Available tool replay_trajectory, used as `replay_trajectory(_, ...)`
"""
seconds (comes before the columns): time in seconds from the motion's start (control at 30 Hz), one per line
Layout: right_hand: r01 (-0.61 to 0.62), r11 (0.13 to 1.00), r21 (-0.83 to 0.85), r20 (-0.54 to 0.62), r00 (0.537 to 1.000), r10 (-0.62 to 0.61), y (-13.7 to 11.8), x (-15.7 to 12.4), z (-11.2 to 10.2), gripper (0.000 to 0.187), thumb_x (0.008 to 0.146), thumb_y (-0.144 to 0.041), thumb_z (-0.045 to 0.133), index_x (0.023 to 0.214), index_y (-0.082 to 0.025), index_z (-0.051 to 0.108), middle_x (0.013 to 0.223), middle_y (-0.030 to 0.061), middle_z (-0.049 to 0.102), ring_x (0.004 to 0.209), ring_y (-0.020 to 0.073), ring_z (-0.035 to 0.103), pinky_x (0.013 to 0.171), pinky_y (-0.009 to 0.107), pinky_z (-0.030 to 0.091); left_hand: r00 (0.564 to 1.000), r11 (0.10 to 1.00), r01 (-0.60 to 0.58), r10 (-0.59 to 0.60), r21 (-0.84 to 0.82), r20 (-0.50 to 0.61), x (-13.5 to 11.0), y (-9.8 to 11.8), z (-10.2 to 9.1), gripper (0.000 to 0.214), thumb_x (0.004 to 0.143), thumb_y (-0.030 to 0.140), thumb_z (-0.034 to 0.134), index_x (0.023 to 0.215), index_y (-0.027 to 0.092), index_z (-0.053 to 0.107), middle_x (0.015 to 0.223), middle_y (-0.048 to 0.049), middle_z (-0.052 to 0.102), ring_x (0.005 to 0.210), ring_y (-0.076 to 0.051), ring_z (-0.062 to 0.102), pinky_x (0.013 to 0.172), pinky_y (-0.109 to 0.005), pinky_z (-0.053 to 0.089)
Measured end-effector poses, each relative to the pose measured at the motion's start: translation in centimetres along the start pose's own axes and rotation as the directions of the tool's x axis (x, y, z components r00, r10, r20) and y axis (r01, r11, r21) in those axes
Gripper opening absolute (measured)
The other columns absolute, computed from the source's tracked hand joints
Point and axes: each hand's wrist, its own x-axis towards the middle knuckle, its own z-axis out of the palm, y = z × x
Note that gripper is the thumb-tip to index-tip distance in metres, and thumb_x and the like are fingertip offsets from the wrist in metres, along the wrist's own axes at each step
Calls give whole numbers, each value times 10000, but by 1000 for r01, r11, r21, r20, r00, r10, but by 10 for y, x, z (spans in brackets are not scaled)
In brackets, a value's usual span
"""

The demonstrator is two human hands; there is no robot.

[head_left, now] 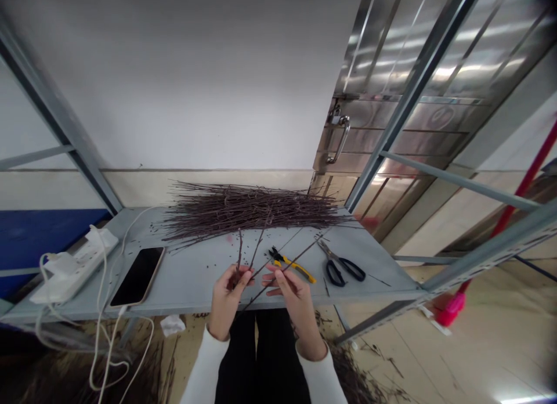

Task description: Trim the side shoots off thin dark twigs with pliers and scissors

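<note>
My left hand [230,288] pinches a few thin dark twigs [239,247], which stick up past its fingertips. Between the thumb and fingers of my right hand [289,288] is another slim twig [304,252], held slantwise across the front of the shelf. A large heap of dark twigs [256,206] lies along the back by the wall. Yellow-handled pliers [296,267] rest just beyond my right hand, partly behind its twig. To their right are black-handled scissors [342,264] with the blades pointing away from me.
On the grey metal shelf [183,276], a phone [138,276] lies at the left with a cable plugged in. Beside it sits a white power strip [78,267] with loose cords. Shelf posts [404,108] rise at both sides. Twig scraps [365,375] litter the floor.
</note>
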Motion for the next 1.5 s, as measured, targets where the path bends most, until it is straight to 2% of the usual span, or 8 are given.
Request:
replay_trajectory(0.2, 152, 985, -86, 169, 976, -135, 10, -5, -36, 480, 848, -574, 530, 1167, -231, 633, 1181, 105, 661, 1061, 262, 621, 862, 405, 543, 999, 998, 25, -27, -55, -23, 1, 3, 3, 250, 703, 385, 727, 779, 157, 662, 734, -32, 705, 611, -147, 636, 648, -265, 529)
replay_trajectory(0.3, 153, 935, -319, -24, 985, -169, 19, 0, -68, 485, 932, -548, 350, 1164, -218, 619, 1215, 119, 634, 1074, 259, 602, 951, 441, 470, 999, 996, 32, -34, -79, -19, 0, 4, 5, 265, 693, 397, 736, 772, 154, 665, 733, -31, 697, 602, -134, 613, 618, -253, 525)
replay_trajectory(0.47, 52, 520, -852, -256, 826, -502, 50, 28, -139, 449, 886, -484, 375, 1061, -144, 610, 1057, 183, 626, 1064, 333, 540, 938, 519, 403, 999, 993, 44, -42, -112, 16, -1, 3, 6, 286, 680, 417, 749, 747, 155, 657, 712, -16, 686, 565, -104, 579, 587, -224, 507)
replay_trajectory(0.6, -167, 212, -963, -241, 886, -397, 72, 46, -183, 381, 829, -301, 422, 1116, -91, 557, 1078, 214, 595, 1061, 333, 534, 918, 468, 404, 997, 990, 74, -72, -124, 18, -3, 3, 8, 338, 660, 457, 758, 765, 148, 670, 715, -32, 700, 552, -108, 575, 576, -237, 509)
replay_trajectory(0.7, -230, 158, -960, -271, 907, -324, 75, 54, -198, 382, 779, -281, 494, 1114, -109, 560, 1040, 192, 607, 1007, 322, 559, 900, 440, 412, 994, 979, 112, -109, -168, 29, -5, 3, 9, 380, 650, 478, 763, 811, 142, 686, 797, -69, 731, 575, -119, 588, 561, -237, 511)
replay_trajectory(1.03, -236, 260, -936, -294, 932, -211, 48, 62, -207, 458, 683, -404, 579, 997, -83, 670, 938, 179, 676, 850, 311, 637, 783, 386, 471, 986, 972, 163, -153, -171, 68, -19, 13, 11, 419, 636, 519, 765, 789, 132, 721, 821, -93, 746, 510, -84, 529, 525, -204, 496)
replay_trajectory(1.27, -7, 992, -125, -539, 840, -62, 19, 15, -143, 573, 605, -487, 741, 1081, -181, 646, 846, 73, 720, 759, 232, 661, 705, 348, 509, 984, 981, 141, -125, -132, 123, -21, 6, 9, 373, 704, 488, 729, 824, 134, 727, 840, -90, 731, 478, -61, 484, 479, -180, 457)
replay_trajectory(1.5, 215, 879, 426, -316, 945, -78, -9, -3, -44, 234, 739, -405, 714, 871, -241, 613, 844, 13, 613, 729, 155, 569, 705, 316, 486, 989, 991, 104, -95, -80, 113, -26, 19, 10, 406, 683, 524, 724, 788, 132, 733, 738, -78, 713, 480, -82, 476, 442, -183, 441)
